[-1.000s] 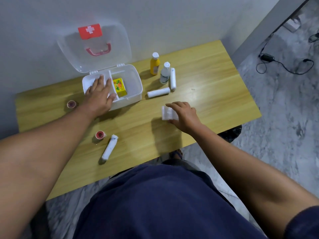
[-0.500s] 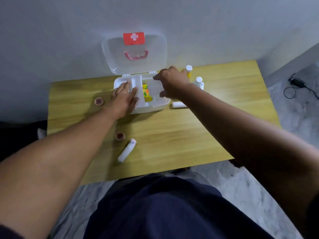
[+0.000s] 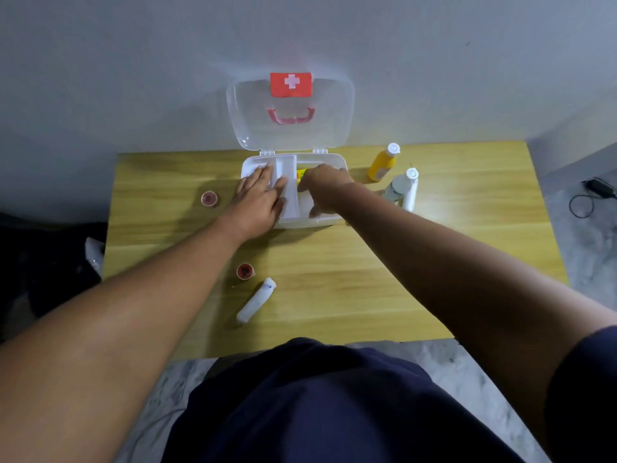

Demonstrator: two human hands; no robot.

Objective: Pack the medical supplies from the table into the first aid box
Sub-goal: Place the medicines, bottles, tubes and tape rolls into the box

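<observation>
The first aid box [image 3: 320, 219] sits open at the table's [image 3: 367, 279] far edge, right hand [image 3: 325, 187] now lowered deeper into its right compartment, grip hidden, while the left hand [image 3: 262, 198] stays flat, fingers spread, on its left side

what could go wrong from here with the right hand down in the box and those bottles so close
1. The right hand is down in the first aid box; withdrawing to the right, the forearm could knock over the upright yellow bottle or clear bottle.
2. The open lid stands upright behind; a nudge could drop it onto both hands, the left hand included.
</observation>
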